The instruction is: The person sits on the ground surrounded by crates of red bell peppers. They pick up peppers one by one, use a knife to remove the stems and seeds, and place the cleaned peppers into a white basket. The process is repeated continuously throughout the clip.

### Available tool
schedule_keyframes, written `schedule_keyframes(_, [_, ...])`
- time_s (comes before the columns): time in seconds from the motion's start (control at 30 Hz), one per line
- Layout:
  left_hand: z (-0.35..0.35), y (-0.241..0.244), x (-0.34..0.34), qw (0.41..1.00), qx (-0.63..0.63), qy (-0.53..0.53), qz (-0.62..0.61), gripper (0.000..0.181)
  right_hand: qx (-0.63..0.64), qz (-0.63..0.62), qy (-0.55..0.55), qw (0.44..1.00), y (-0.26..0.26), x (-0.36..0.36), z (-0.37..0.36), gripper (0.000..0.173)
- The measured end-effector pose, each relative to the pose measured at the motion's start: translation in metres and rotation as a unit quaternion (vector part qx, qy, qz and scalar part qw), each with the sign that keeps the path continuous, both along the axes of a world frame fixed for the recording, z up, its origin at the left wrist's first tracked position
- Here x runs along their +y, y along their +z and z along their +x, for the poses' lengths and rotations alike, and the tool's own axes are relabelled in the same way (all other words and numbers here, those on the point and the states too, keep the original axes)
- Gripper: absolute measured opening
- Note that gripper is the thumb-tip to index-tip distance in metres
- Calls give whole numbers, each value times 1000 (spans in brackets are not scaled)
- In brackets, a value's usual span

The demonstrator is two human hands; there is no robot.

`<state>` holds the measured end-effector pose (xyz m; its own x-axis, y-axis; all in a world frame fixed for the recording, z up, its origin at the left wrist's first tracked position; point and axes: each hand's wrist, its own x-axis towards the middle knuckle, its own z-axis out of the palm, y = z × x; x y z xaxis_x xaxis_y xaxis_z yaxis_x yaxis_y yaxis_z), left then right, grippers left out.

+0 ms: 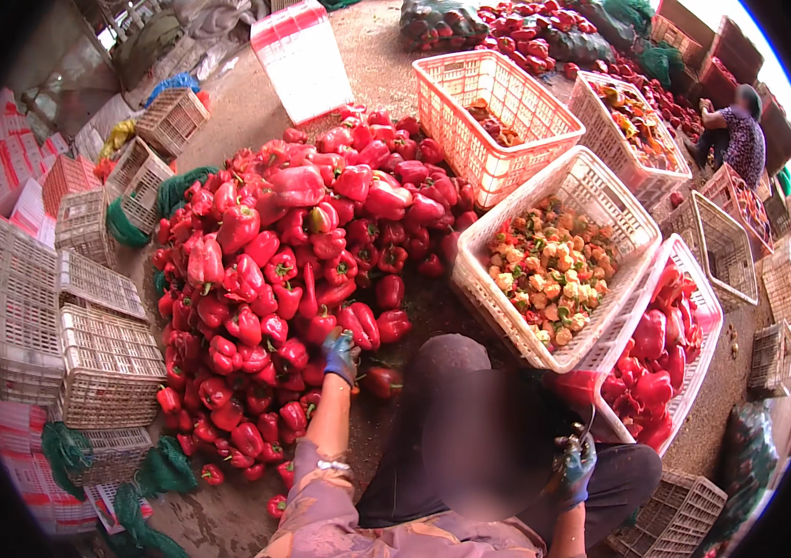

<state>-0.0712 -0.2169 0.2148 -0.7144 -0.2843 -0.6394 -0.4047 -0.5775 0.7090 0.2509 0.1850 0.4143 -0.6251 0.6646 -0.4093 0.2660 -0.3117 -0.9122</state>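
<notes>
In a blue work glove, my left hand (341, 356) reaches to the near edge of a large heap of red bell peppers (256, 300). Its fingers are against the peppers there; whether they grip one is unclear. A single dark red pepper (381, 381) lies on the floor just right of that hand. My right hand (575, 464), also gloved, is closed by my right knee on a thin metal tool (588, 423), whose shape is partly hidden. Beyond it stand a crate (489, 307) holding cut pepper cores (556, 268) and a white crate (709, 335) of opened red peppers (657, 349).
A pink-white crate (493, 167) with few scraps stands behind the heap, next to another scrap-filled crate (629, 167). Stacked plastic crates (113, 363) and green netting (165, 464) line the left. At the far right a person (744, 136) sits among more peppers.
</notes>
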Motion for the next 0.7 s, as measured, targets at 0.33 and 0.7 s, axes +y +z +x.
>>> schedule_keyframes(0.33, [-64,-86,57,980,-150,128,-9,39,-90,38,121,988,-39,-30,-16,30])
schedule_keyframes(0.7, [-95,-60,69,980,-35,118,-158,89,-160,46,139,976,-31,-33,-31,27])
